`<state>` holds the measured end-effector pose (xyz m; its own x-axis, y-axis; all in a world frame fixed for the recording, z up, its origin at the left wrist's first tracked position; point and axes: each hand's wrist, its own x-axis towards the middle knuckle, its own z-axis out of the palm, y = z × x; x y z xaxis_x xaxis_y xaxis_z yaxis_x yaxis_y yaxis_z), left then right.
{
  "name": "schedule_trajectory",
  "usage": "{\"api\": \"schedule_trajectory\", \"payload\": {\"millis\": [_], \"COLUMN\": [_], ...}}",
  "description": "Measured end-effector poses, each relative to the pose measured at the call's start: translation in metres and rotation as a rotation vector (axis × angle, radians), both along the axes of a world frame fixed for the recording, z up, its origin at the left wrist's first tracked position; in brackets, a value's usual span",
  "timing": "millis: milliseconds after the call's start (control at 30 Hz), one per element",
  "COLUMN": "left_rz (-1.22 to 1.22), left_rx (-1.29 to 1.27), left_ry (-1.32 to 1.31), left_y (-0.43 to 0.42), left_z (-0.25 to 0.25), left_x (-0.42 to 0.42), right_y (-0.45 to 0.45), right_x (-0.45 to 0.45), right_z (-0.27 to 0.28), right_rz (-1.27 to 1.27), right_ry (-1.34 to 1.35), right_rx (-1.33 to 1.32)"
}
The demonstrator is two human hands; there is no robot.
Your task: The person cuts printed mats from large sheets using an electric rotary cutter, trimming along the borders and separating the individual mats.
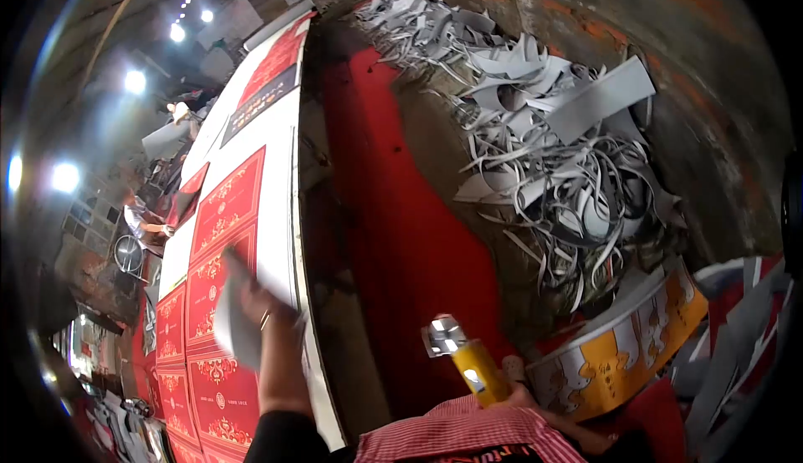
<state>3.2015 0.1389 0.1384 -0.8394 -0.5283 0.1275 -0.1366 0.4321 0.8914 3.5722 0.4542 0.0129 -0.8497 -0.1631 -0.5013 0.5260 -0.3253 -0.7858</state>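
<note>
My left hand (258,297) is over the near edge of the long table, closed on a grey-white sheet piece (237,322) that is smeared by motion. Beneath it lie red printed mats (224,390) with gold scroll patterns, side by side on the white table surface (280,180). Low in the view, close to the striped apron, my right hand (520,398) is wrapped round the yellow handle of a tool (478,371). The tool's metal head points up and to the left.
Grey and white offcuts (577,204) are heaped along the wall at right. A red strip (418,237) covers the floor beside the table. An orange printed sheet (627,342) curls at lower right. Across the table a person (142,222) handles a dark red piece.
</note>
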Motion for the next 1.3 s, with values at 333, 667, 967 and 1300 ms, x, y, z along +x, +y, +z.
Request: {"api": "schedule_trajectory", "payload": {"millis": [333, 667, 967, 1300], "left_rz": [-2.085, -0.977, 0.098, 0.878], "left_rx": [0.009, -0.712, -0.257, 0.280], "left_ry": [0.882, -0.446, -0.999, -1.149], "left_y": [0.483, 0.073, -0.199, -0.255], "left_z": [0.123, -0.040, -0.176, -0.178], "left_x": [0.108, 0.124, 0.544, 0.945], "right_y": [0.093, 0.084, -0.043, -0.302], "right_x": [-0.030, -0.025, -0.022, 0.137], "right_z": [-0.048, -0.062, 0.016, 0.063], "right_rz": [-0.020, 0.221, 0.562, 1.162], "right_ry": [-0.270, -0.267, -0.113, -0.290], "right_rx": [-0.019, 0.116, 0.016, 0.214]}}
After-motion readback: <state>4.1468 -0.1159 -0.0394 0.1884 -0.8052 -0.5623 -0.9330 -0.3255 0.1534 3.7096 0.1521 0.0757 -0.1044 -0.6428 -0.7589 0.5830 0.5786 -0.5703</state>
